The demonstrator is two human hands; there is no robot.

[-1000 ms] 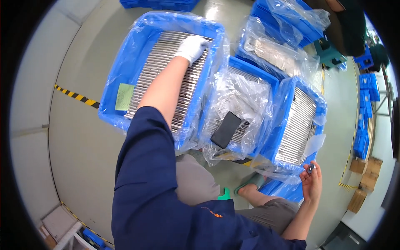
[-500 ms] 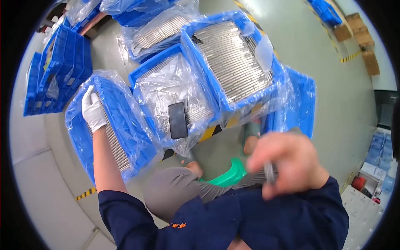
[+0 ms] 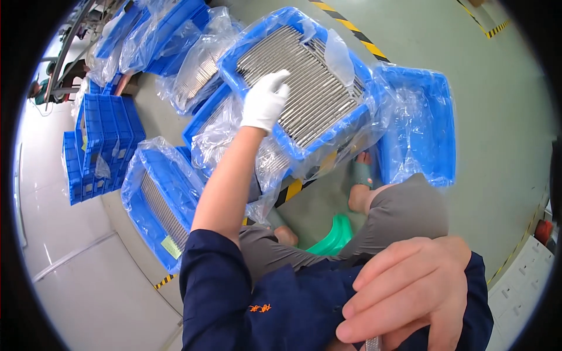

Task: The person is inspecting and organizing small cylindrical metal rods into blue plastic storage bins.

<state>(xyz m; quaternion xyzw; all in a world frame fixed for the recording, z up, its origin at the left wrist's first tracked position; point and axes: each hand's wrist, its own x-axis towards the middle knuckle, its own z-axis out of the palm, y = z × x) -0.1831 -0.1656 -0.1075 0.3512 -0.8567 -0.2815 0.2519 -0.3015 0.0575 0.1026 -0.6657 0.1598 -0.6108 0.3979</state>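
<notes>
Left hand (image 3: 264, 105) moved over one crate (image 3: 361, 71), unclenched, right hand (image 3: 413, 286) grasping one metal piece (image 3: 373, 344)

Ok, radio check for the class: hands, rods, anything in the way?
Left hand gloved, over metal rods in blue bin. Right hand holding small metal piece. Translucent plastic sheet along bin's right side.

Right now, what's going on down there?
A person's gloved left hand is at the edge of a blue bin filled with metal rods; whether it touches them is unclear. The bare right hand, close to the body, grips a small metal piece, mostly hidden. To the left stands another rod bin with a pale green slip; to the right, a plastic-lined bin.
</notes>
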